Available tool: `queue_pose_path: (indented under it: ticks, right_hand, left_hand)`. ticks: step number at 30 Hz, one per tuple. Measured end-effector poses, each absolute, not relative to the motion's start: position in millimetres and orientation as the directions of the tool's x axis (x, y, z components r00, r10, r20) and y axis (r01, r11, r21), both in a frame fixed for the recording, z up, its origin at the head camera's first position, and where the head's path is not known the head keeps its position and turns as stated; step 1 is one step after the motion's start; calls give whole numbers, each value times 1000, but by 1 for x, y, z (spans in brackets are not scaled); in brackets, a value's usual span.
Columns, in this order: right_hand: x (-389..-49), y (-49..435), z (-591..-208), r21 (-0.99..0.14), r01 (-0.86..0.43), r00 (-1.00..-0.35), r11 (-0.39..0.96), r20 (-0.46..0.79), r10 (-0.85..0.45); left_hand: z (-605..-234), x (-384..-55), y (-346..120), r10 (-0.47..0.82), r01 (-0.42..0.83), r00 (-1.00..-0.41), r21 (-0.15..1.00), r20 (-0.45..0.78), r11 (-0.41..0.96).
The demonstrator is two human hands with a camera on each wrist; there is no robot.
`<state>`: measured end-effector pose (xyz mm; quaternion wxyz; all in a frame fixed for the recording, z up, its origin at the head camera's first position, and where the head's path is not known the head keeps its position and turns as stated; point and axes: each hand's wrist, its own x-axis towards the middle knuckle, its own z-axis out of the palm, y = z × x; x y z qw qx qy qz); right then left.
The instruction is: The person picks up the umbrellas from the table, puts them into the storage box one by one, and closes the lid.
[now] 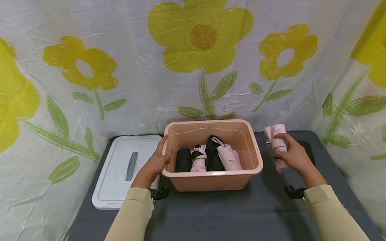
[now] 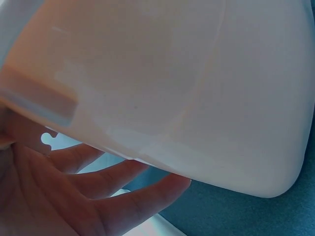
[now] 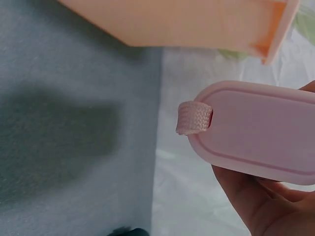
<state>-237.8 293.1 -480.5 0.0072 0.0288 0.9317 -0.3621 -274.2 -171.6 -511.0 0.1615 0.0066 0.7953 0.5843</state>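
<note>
A salmon-coloured plastic storage bin [image 1: 208, 182] stands at the far middle of the table. My left hand [image 1: 153, 165] grips its left rim, thumb inside and fingers outside; the left wrist view shows the fingers [image 2: 133, 199] along the bin wall [image 2: 197, 98]. Inside, side by side, lie black rolled bundles [image 1: 183, 160] and pink ones [image 1: 229, 157]. To the bin's right, my right hand [image 1: 294, 156] holds a folded pink umbrella [image 1: 276, 132] above the table. Its flat pink end [image 3: 261, 130] carries a woven strap loop [image 3: 194, 118].
A white lid [image 1: 112, 176] with a grey handle lies left of the bin. A black object [image 1: 307, 151] rests on the table, partly hidden behind my right hand. The dark grey cloth [image 1: 206, 224] covers the table. A flower-printed curtain [image 1: 134, 63] hangs behind.
</note>
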Motion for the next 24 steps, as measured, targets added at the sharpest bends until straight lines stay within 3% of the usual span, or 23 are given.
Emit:
queue_pose_path:
  ticks: [24]
  right_hand:
    - [-243,254,-434,-756,-21,-996,654,-41,-80]
  left_hand:
    - [-509,-272,-171,194,-190,-945,926,-262,327]
